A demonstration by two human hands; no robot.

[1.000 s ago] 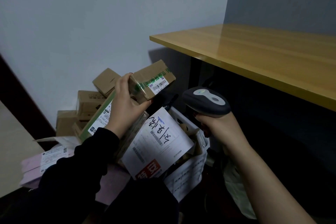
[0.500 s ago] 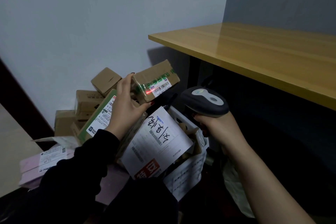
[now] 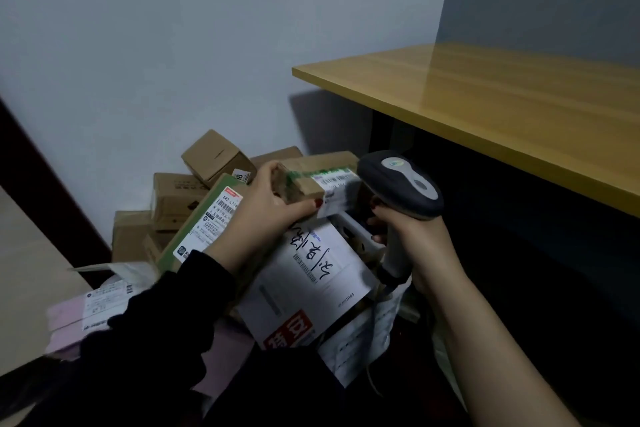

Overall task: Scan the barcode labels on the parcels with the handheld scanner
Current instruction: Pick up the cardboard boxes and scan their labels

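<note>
My left hand [image 3: 266,215] grips a small cardboard parcel [image 3: 311,173] with green tape and a white barcode label [image 3: 334,184] that wraps over its right end. My right hand [image 3: 415,239] holds the grey handheld scanner [image 3: 401,187] by its handle, its head right beside the parcel's label end. No red scan line shows on the label. Below the hands lies a white parcel with handwriting [image 3: 311,270] and a printed barcode, resting in a white basket [image 3: 360,236].
Several cardboard boxes [image 3: 176,198] are piled against the wall at the left, one long box with a green edge and label [image 3: 211,222]. A pink mail bag [image 3: 83,315] lies at the lower left. A yellow wooden table [image 3: 502,107] juts out at the right.
The red scan line seen on the label half a second ago is gone. My left hand has lowered and turned the parcel, and the scanner head has come closer to it.
</note>
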